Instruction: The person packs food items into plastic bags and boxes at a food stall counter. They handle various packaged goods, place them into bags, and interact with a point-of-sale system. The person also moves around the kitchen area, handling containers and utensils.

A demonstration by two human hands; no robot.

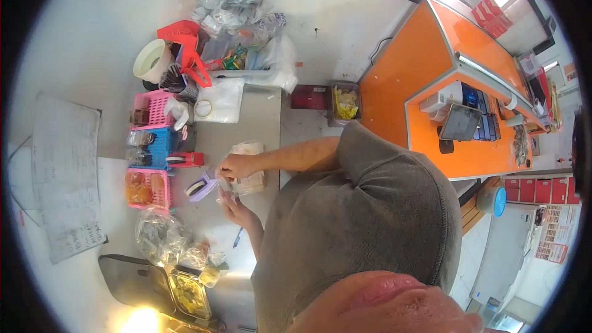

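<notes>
My right hand pinches one end of a small clear plastic bag over the table. Just below it in the view, my left hand grips the bag's other end; its contents are too small to make out. Touching or nearly touching the bag is a lilac tape dispenser with a roll of tape in it. A pale stack of flat packets lies between my hands and my body, partly covered by my right hand and forearm. Near my left wrist a blue pen rests on the tabletop.
Along the wall stand a pink basket, a blue basket and another pink basket, holding bagged goods. A red tape dispenser sits by the blue one. Plastic sheets bear a tape roll. A metal food tray stands beyond my left.
</notes>
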